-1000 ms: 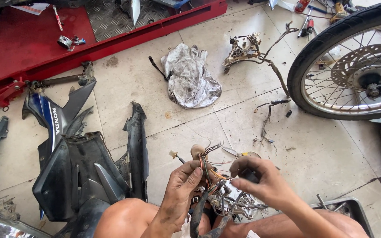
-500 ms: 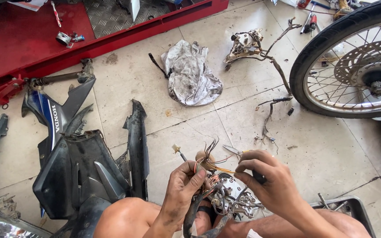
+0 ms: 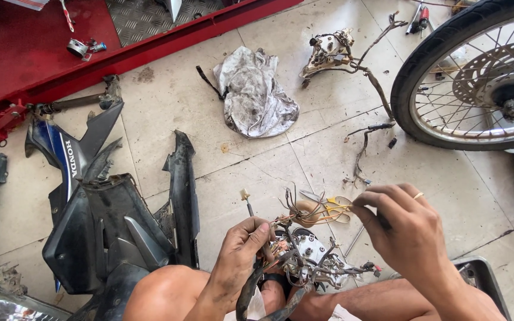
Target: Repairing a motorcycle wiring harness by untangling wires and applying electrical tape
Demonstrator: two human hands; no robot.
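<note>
A tangled wiring harness [image 3: 304, 255] with several coloured wires and small connectors rests over my lap. My left hand [image 3: 242, 252] grips the harness where its black sleeved cable meets the loose wires. My right hand [image 3: 403, 229], with a ring on one finger, pinches thin yellow wires [image 3: 334, 209] pulled out sideways from the bundle. A small cream connector [image 3: 245, 195] sticks up on a stalk just above my left hand. My bare knees show at the bottom edge.
Dark plastic motorcycle fairings [image 3: 99, 220] lie at left. A dirty grey cloth [image 3: 256, 95] and another old harness [image 3: 346, 56] lie on the tiled floor ahead. A spoked wheel [image 3: 477, 77] stands at right, a red lift ramp [image 3: 43, 59] at top left, a black tray [image 3: 477, 276] by my right knee.
My right hand has moved right and up, drawing the yellow wires out from the bundle. My left hand has kept its grip on the harness.
</note>
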